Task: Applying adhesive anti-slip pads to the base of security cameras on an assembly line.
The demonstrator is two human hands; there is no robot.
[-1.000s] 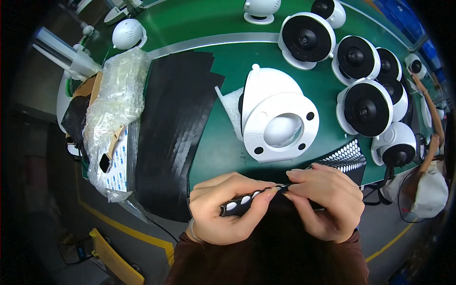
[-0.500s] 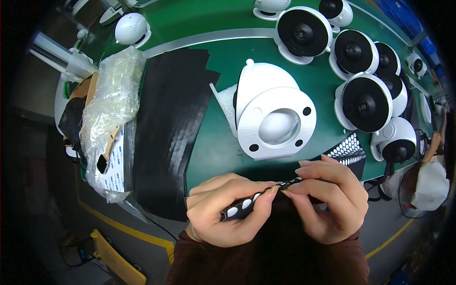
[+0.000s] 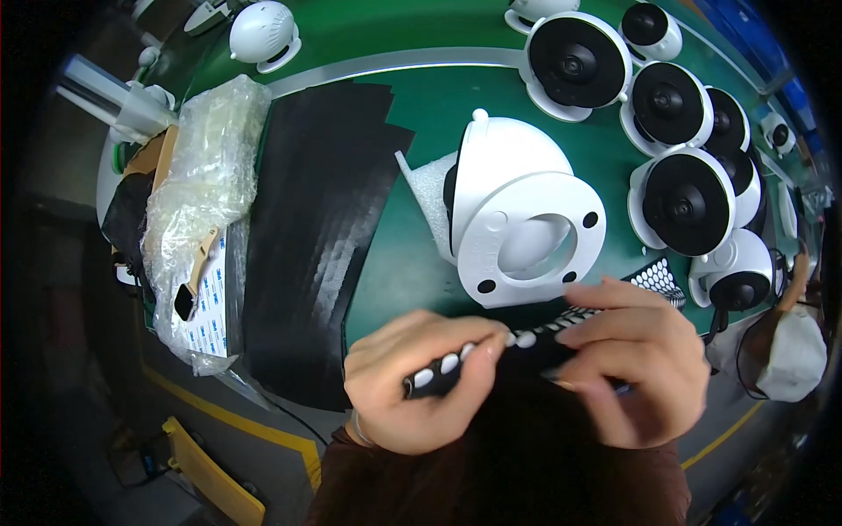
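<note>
My left hand (image 3: pixel 425 381) is closed on a rolled black sheet with white dots (image 3: pixel 450 363), pinched between thumb and fingers. From there the sheet runs right, beneath my right hand (image 3: pixel 636 364), and its dotted far end (image 3: pixel 655 277) shows beyond. The right hand's index finger and thumb are curled close together and blurred; anything between them is too small to make out. Just past the hands, a white camera-like housing (image 3: pixel 513 153) lies with its ring-shaped base (image 3: pixel 531 294) facing me. Three black round pads sit on the ring, and a white circular recess shows at its upper left.
Several white units with black round fronts (image 3: pixel 684 206) crowd the right. Left lie overlapping black sheets (image 3: pixel 307 237), a bubble-wrapped bundle (image 3: pixel 206 140) and a watch (image 3: pixel 195 279). White foam (image 3: pixel 430 193) touches the housing. Another white unit (image 3: pixel 263 35) stands far left.
My right hand has drawn away rightward from the left thumb, exposing more dotted sheet between the hands. The left hand keeps its grip. The scene has shifted slightly in view.
</note>
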